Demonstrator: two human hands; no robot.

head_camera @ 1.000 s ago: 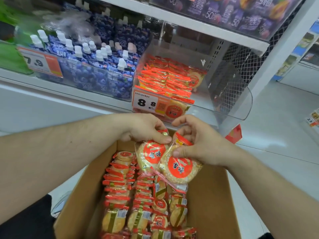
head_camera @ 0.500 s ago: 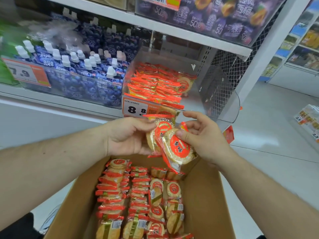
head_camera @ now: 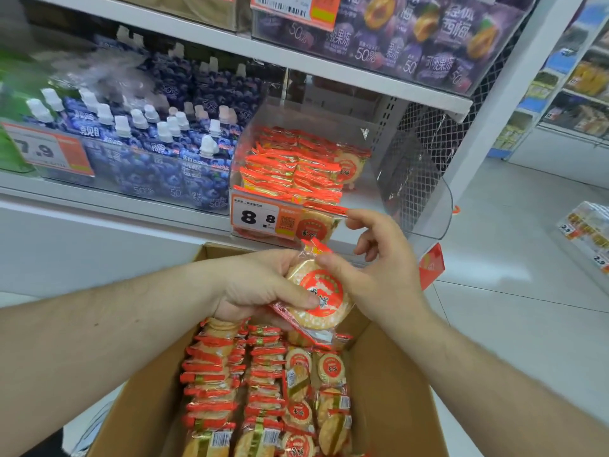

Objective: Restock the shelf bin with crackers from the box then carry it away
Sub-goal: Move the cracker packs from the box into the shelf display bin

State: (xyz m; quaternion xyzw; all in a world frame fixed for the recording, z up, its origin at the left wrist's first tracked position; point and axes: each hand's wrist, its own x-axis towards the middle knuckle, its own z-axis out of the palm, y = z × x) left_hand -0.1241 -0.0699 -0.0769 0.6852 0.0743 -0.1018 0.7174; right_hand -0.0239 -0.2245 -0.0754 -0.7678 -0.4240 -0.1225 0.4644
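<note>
box (head_camera: pixel 392 404): near wall cut off by bottom edge | packets under left hand (head_camera: pixel 260 288): count hidden behind top cracker packet (head_camera: pixel 316 296) | green goods (head_camera: pixel 13 94) left of box: blurred, cropped | price tag (head_camera: pixel 268 219) small print above box: unreadable

White shelving (head_camera: pixel 329 65), pale tiled floor (head_camera: pixel 514 258)
</note>
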